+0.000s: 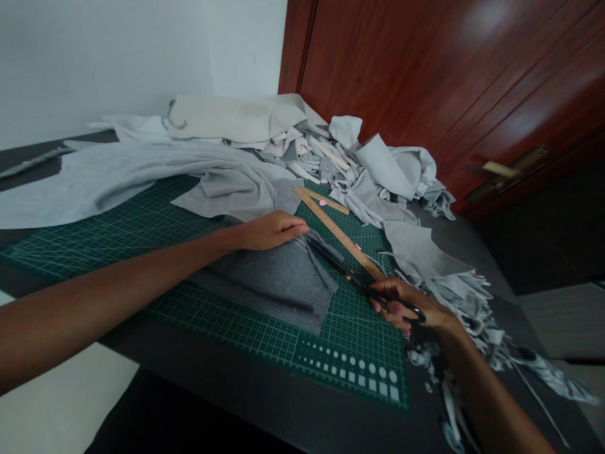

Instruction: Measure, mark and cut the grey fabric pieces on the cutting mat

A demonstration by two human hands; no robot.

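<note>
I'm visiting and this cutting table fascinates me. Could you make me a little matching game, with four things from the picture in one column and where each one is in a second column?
Things:
1. The person's left hand
2. The black-handled steel scissors
3. The long wooden ruler
4. The dark grey fabric piece

Places:
A. Gripped in the person's right hand
B. Lying slanted on the mat, beside the scissor blades
C. Resting flat on top of the fabric
D. Lying on the green gridded cutting mat, under a hand

Pairs: 1-C, 2-A, 3-B, 4-D

A dark worktop (265, 403) carries a green grid-printed cutting mat (255, 340). Pale grey fabric offcuts (378, 176) heap behind it, and shredded grey strips (463, 302) lie to its right.
</note>
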